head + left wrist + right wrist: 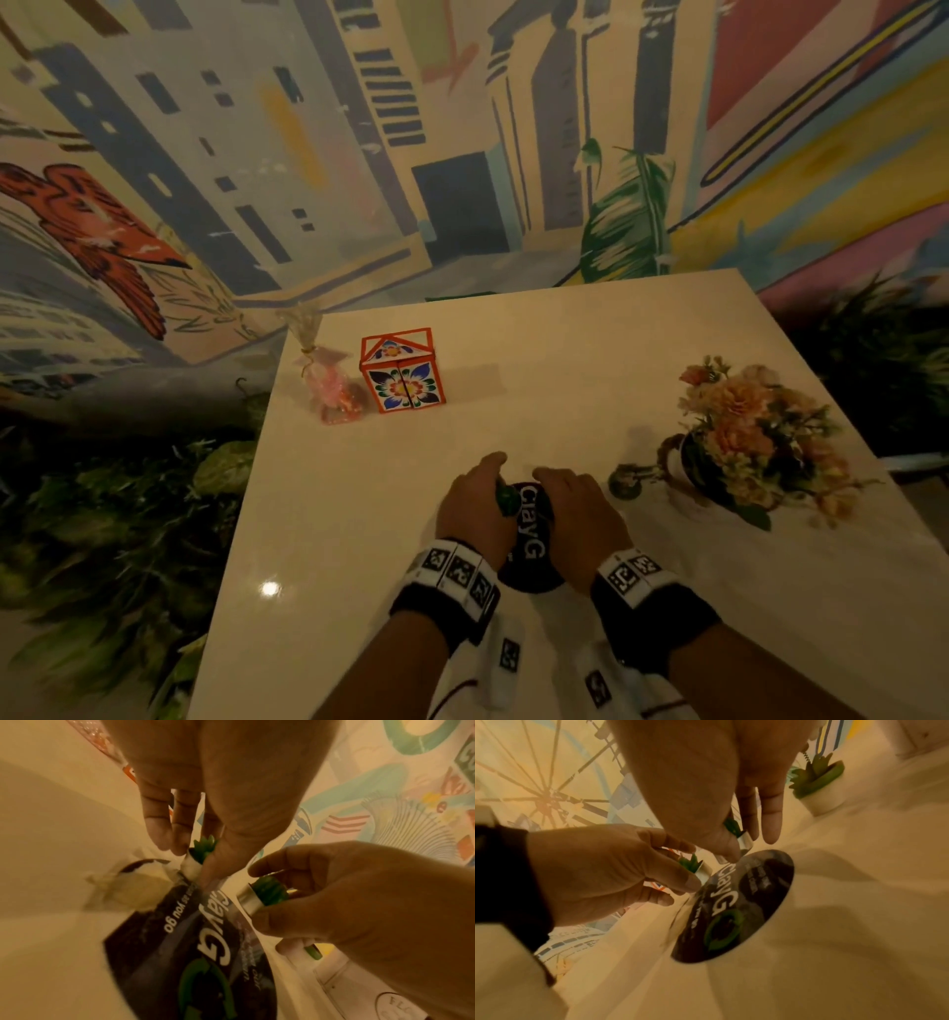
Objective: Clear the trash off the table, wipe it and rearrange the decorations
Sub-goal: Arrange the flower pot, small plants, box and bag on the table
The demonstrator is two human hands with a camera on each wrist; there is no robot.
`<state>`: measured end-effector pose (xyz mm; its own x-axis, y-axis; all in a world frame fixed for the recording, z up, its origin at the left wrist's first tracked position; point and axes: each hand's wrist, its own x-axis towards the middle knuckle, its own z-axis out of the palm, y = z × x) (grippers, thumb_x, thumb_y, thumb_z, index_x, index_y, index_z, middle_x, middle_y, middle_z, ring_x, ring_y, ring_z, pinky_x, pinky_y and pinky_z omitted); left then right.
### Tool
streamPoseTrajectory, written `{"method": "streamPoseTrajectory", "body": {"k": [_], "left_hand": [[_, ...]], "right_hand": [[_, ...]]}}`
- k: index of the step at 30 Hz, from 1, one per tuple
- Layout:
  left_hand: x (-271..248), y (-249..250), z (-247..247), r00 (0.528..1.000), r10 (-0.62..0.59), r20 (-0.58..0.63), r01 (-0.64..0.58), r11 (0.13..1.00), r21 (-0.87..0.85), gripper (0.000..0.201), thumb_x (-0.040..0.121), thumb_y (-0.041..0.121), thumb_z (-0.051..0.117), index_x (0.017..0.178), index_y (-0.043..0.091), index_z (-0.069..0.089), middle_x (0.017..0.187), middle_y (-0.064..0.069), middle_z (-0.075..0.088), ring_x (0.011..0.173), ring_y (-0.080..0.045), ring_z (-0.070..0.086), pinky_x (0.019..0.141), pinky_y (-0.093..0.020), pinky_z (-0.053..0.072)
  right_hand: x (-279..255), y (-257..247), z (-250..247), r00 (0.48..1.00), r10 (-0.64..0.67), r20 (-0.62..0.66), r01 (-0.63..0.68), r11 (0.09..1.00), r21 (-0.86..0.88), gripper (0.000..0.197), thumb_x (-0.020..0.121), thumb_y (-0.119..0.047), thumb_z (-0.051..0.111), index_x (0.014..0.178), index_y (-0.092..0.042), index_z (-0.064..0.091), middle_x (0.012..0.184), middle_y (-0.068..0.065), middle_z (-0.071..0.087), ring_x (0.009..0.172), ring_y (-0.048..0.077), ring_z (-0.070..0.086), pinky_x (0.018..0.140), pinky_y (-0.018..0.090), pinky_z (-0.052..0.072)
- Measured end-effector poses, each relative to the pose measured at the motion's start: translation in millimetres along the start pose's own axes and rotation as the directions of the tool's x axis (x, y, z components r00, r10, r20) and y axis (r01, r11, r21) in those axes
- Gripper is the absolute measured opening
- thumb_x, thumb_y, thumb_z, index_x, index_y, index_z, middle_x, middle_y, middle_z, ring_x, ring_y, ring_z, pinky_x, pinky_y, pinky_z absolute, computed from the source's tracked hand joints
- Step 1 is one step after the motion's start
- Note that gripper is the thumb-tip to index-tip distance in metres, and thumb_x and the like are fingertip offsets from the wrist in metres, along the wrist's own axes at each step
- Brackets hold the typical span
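Both hands hover together over a round black "ClayGo" disc (531, 557) near the front of the white table (565, 349). My left hand (482, 488) pinches a tiny white pot with a green succulent (196, 860) between thumb and fingers, just above the disc's far edge. My right hand (565, 488) grips a second tiny pot, silver with a green succulent (259, 898), beside the first; its index finger (770, 821) sticks out straight. In the head view the hands hide most of both pots.
A red-edged box with flower patterns (403, 375) and a pink cellophane bag (331, 383) stand at the far left. A flower arrangement (755, 437) sits at the right, with a third small succulent pot (818, 787) beside it. Dark foliage (128, 514) flanks the table.
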<state>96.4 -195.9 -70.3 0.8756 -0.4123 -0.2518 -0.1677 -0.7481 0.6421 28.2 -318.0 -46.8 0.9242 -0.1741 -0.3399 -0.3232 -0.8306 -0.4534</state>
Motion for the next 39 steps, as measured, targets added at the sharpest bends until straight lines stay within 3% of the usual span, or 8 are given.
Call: {"method": "streamPoseTrajectory", "body": {"k": [6, 19, 26, 30, 32, 34, 36, 39], "left_hand": [[14.9, 7.6, 5.7, 0.999, -0.031, -0.020, 0.032, 0.998, 0.058, 0.061, 0.080, 0.018, 0.065, 0.138, 0.024, 0.044, 0.126, -0.004, 0.059, 0.115, -0.022, 0.055, 0.099, -0.032, 0.045], [16.5, 6.3, 11.6, 0.998, -0.045, -0.042, 0.051, 0.989, 0.137, 0.057, 0.080, 0.022, 0.062, 0.134, 0.028, 0.045, 0.122, -0.001, 0.061, 0.114, -0.021, 0.056, 0.097, -0.035, 0.046], [5.8, 5.2, -5.0, 1.000, -0.018, 0.000, 0.018, 0.999, 0.032, 0.065, 0.074, 0.020, 0.072, 0.134, 0.024, 0.046, 0.131, -0.001, 0.052, 0.118, -0.019, 0.052, 0.102, -0.031, 0.043], [2.5, -8.9, -62.7, 0.966, -0.119, -0.229, 0.119, 0.993, -0.014, 0.040, 0.074, 0.006, 0.067, 0.112, 0.017, 0.061, 0.112, -0.002, 0.064, 0.090, -0.015, 0.058, 0.081, -0.023, 0.045], [7.5, -11.7, -95.0, 0.914, -0.157, -0.375, 0.152, 0.987, -0.044, 0.030, 0.077, 0.006, 0.067, 0.104, 0.017, 0.059, 0.103, -0.001, 0.065, 0.086, -0.016, 0.057, 0.078, -0.024, 0.043], [17.0, -10.6, -120.8, 0.876, -0.211, -0.434, 0.192, 0.977, -0.089, 0.026, 0.080, 0.006, 0.064, 0.101, 0.018, 0.055, 0.099, 0.000, 0.060, 0.089, -0.019, 0.056, 0.075, -0.026, 0.041], [30.5, -11.8, -135.6, 0.863, -0.298, -0.408, 0.263, 0.954, -0.141, 0.031, 0.083, 0.006, 0.060, 0.111, 0.019, 0.052, 0.106, -0.003, 0.059, 0.098, -0.023, 0.056, 0.077, -0.028, 0.043], [50.9, -18.3, -142.5, 0.862, -0.393, -0.321, 0.342, 0.917, -0.203, 0.061, 0.084, 0.010, 0.064, 0.139, 0.016, 0.039, 0.133, -0.008, 0.054, 0.119, -0.028, 0.053, 0.095, -0.037, 0.046]], "right_hand": [[13.6, 6.7, -4.8, 0.996, 0.079, 0.033, -0.079, 0.997, 0.012, 0.069, 0.087, -0.013, 0.053, 0.147, -0.019, 0.020, 0.146, 0.006, 0.034, 0.133, 0.031, 0.029, 0.108, 0.040, 0.034], [15.2, 14.0, -2.5, 1.000, 0.024, -0.010, -0.024, 1.000, 0.017, 0.059, 0.088, -0.015, 0.053, 0.142, -0.016, 0.030, 0.142, 0.007, 0.039, 0.129, 0.029, 0.035, 0.104, 0.037, 0.036], [2.0, 11.1, -7.7, 0.997, -0.073, -0.021, 0.073, 0.997, 0.013, 0.070, 0.088, -0.010, 0.056, 0.147, -0.018, 0.019, 0.158, 0.004, 0.008, 0.144, 0.025, 0.010, 0.116, 0.034, 0.022], [-14.1, -3.4, -17.6, 0.985, -0.162, -0.067, 0.168, 0.981, 0.098, 0.070, 0.088, -0.004, 0.052, 0.148, -0.020, 0.019, 0.157, -0.002, 0.012, 0.145, 0.018, 0.011, 0.115, 0.025, 0.020], [-15.4, -18.0, -23.2, 0.977, -0.178, -0.114, 0.195, 0.966, 0.169, 0.063, 0.091, -0.008, 0.049, 0.147, -0.020, 0.024, 0.154, 0.000, 0.022, 0.142, 0.016, 0.019, 0.114, 0.022, 0.020], [-5.8, -36.2, -30.0, 0.978, -0.157, -0.141, 0.190, 0.944, 0.269, 0.058, 0.092, -0.013, 0.049, 0.146, -0.021, 0.027, 0.151, -0.001, 0.030, 0.140, 0.016, 0.026, 0.116, 0.026, 0.022], [13.4, -55.8, -38.6, 0.986, -0.115, -0.123, 0.153, 0.916, 0.370, 0.061, 0.091, -0.017, 0.053, 0.146, -0.021, 0.028, 0.151, 0.000, 0.034, 0.138, 0.018, 0.033, 0.115, 0.036, 0.029], [53.2, -81.1, -52.1, 0.998, -0.047, -0.049, 0.064, 0.903, 0.424, 0.072, 0.088, -0.019, 0.060, 0.149, -0.021, 0.022, 0.152, 0.002, 0.034, 0.137, 0.022, 0.036, 0.111, 0.037, 0.035]]}}
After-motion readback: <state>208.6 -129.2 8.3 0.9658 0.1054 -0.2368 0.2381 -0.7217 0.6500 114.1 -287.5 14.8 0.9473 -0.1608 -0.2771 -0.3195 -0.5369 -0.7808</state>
